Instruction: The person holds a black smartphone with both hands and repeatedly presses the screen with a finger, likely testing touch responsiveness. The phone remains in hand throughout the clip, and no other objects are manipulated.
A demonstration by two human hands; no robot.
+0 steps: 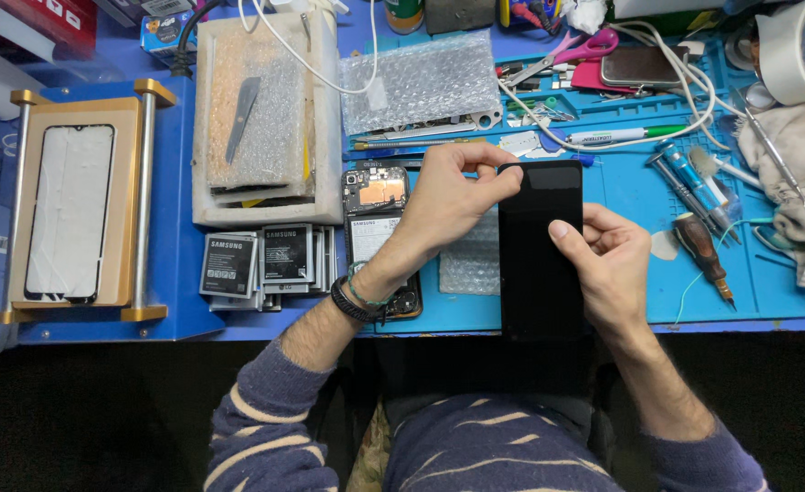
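- Nearest you, your lap and both striped knit sleeves fill the bottom of the view, dark floor to either side.
- Your right hand (607,264) grips the black glass panel (539,246) at its 3 o'clock edge, thumb pressed on the glossy face, fingers closed behind it.
- Your left hand (452,196) pinches the panel's 11 o'clock corner, thumb and fingertips together on it; corded bracelets (358,301) circle that wrist.
- The panel is a flat, smooth rectangle held upright over the front edge of the blue work mat (621,196), which lies on a blue bench.
- Under your left wrist lies an opened phone body (375,214), its boards and battery exposed.
- At 9 o'clock of it, a loose stack of flat grey batteries (261,260).
- Further at 9 o'clock, a brass-coloured frame (79,200) holds a white-faced screen between two metal rods.
- At 12 o'clock, bubble wrap (420,82), a foam block (261,118) carrying a thin metal blade, white cable and pink-handled scissors (580,50).
- At 2 o'clock, screwdrivers (698,241), tape roll (803,50), crumpled cloth.
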